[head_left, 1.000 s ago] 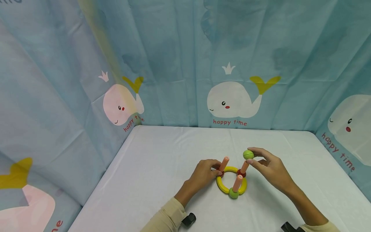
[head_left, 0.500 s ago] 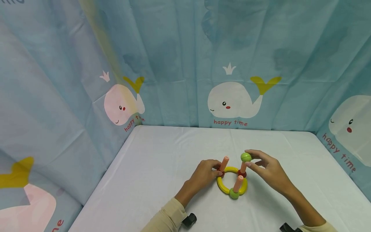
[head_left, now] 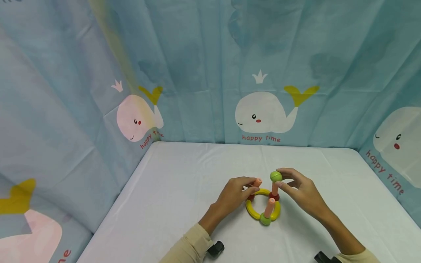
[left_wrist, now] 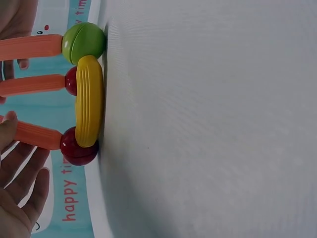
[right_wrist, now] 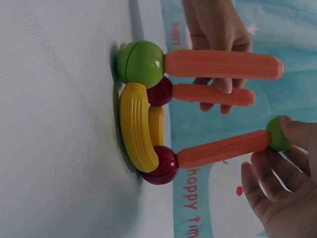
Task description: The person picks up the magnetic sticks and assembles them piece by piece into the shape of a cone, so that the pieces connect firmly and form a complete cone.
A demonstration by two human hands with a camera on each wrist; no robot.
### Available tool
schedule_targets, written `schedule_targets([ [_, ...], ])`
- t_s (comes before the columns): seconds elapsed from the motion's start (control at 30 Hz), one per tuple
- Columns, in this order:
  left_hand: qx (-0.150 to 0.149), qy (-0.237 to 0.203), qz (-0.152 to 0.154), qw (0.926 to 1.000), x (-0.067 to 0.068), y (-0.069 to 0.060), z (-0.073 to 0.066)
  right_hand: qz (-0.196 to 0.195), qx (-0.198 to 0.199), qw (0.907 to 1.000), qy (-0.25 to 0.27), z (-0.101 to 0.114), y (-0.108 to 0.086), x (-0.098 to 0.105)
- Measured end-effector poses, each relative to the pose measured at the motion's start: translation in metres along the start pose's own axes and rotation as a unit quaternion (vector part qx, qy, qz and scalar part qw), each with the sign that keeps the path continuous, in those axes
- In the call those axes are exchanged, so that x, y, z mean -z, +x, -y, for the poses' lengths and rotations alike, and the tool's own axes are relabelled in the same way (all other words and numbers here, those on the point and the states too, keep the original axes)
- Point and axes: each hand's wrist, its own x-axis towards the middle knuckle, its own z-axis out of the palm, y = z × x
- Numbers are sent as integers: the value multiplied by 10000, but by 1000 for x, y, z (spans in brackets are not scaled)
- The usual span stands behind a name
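Observation:
A ring of yellow curved pieces (head_left: 251,211) lies on the table, joined by two red balls (head_left: 274,197) and a green ball (head_left: 265,219). From each ball rises an orange stick; the front stick (head_left: 269,208) is bare on top. My left hand (head_left: 234,193) pinches the left stick (right_wrist: 213,93) between thumb and fingers. Thumb and fingertips of my right hand (head_left: 304,191) hold another green ball (right_wrist: 278,134) at the top end of the back right stick (right_wrist: 223,149). In the right wrist view ball and stick touch; how deeply they fit cannot be seen.
A white cloth covers the table (head_left: 184,182). Blue curtains (head_left: 197,73) printed with whales stand behind and on both sides. Black wrist devices (head_left: 215,249) sit at both sleeves.
My right hand has brought the green ball leftward onto the back right stick. My left hand has moved up from the left red ball to the stick above it.

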Motion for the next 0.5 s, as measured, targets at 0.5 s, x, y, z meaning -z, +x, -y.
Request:
schedule_targets([
  [0.5,-182,442,-80,9988,-3,1,-2,168,460,9985,240,2,8,-14],
])
